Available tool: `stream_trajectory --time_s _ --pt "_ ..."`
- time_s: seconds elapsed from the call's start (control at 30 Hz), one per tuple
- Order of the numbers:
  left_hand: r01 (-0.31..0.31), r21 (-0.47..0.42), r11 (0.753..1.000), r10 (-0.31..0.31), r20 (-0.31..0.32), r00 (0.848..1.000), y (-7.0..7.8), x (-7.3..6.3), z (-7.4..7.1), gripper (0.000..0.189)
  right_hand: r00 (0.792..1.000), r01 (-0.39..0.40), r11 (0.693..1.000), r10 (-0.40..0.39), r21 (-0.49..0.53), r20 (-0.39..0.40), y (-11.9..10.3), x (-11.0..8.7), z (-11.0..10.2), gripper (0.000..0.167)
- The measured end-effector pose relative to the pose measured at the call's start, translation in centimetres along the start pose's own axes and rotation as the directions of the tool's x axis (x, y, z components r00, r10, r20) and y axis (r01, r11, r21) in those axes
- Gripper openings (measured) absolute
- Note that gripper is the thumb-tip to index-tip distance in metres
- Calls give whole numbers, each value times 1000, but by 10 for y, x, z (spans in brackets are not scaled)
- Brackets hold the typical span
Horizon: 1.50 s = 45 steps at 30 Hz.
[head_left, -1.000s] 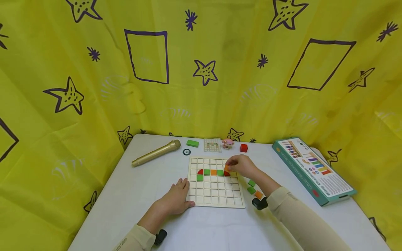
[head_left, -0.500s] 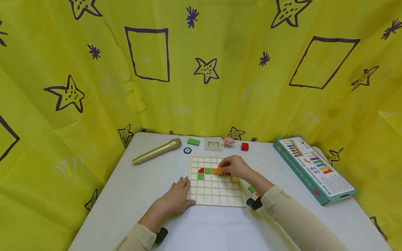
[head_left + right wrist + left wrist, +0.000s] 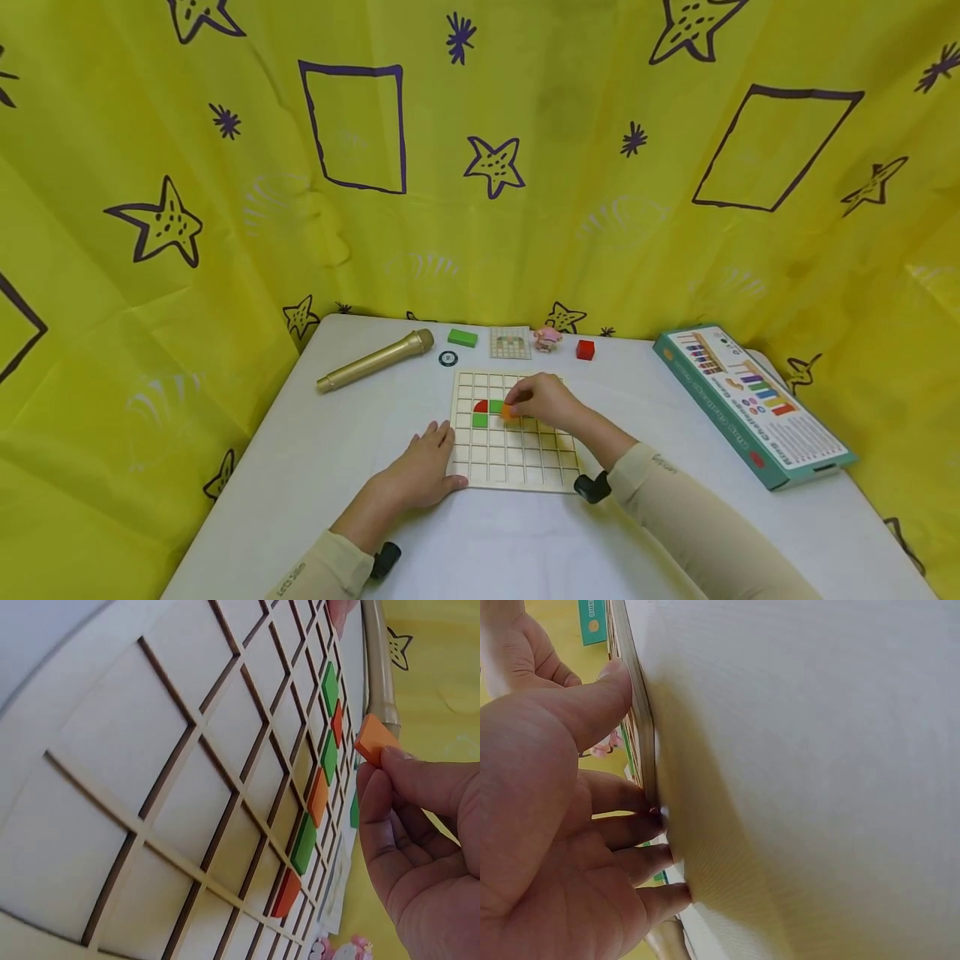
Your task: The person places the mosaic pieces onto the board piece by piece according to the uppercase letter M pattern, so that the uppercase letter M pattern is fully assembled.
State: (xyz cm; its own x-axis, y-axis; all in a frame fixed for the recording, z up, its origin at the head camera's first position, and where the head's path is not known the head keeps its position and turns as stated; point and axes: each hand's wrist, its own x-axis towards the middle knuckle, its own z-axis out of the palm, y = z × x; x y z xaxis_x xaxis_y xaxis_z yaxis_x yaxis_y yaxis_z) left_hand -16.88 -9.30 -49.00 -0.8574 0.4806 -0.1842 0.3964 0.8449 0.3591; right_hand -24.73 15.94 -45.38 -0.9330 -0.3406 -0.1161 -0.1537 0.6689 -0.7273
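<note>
A wooden grid board [image 3: 517, 471] lies on the table. In the right wrist view, a row on it bears a red piece [image 3: 337, 724], a green tile [image 3: 328, 759], an orange tile [image 3: 319, 796], another green tile [image 3: 304, 846] and a red piece with a rounded corner [image 3: 286, 894]. One more green tile [image 3: 479, 421] sits below the row's left end. My right hand [image 3: 551, 402] pinches a loose orange tile [image 3: 377, 740] between thumb and fingertips above the board. My left hand [image 3: 420, 471] rests at the board's left edge, fingers extended and thumb at the near corner.
Behind the board are a gold microphone [image 3: 375, 361], a green block [image 3: 462, 337], a round token [image 3: 447, 358], a pattern card [image 3: 511, 342], a pink figurine [image 3: 547, 338] and a red cube [image 3: 586, 349]. A game box [image 3: 753, 404] lies at the right, with a yellow curtain behind.
My right hand has moved left over the board with the orange tile, from above the row's right end towards its middle. My left hand has stayed at the board's edge.
</note>
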Motion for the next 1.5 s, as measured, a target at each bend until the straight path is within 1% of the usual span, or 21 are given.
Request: stream_trajectory --time_s 0.13,0.33,0.63,0.83,1.03,1.2,1.37,1.5 --pt "-2 0 1000 2 2 1000 0 1 0 87 1000 24 1000 -24 -1 9 -2 2 5 8" --pt "-8 1 1000 8 -2 1000 0 0 -1 86 1000 16 999 -16 -29 21 -9 2 11 7" --pt "-21 -1 1000 21 -2 1000 -1 -1 -2 86 997 45 999 -44 -13 70 -13 5 22 7" --pt "-26 7 1000 26 -2 1000 -1 -1 -3 86 996 25 1000 -24 -10 86 -16 5 28 8" --pt "-14 13 1000 14 3 1000 -1 0 -2 87 995 37 998 -33 -41 93 -22 5 33 7" --pt "-13 17 1000 13 3 1000 0 1 -1 88 993 59 996 -52 -72 104 -20 5 36 2" --pt "-14 25 1000 14 1 1000 -1 1 -1 88 993 78 993 -70 -87 98 -18 6 39 7" --pt "-8 23 1000 8 5 1000 -1 2 -2 87 992 99 989 -89 -112 95 -18 6 42 4"
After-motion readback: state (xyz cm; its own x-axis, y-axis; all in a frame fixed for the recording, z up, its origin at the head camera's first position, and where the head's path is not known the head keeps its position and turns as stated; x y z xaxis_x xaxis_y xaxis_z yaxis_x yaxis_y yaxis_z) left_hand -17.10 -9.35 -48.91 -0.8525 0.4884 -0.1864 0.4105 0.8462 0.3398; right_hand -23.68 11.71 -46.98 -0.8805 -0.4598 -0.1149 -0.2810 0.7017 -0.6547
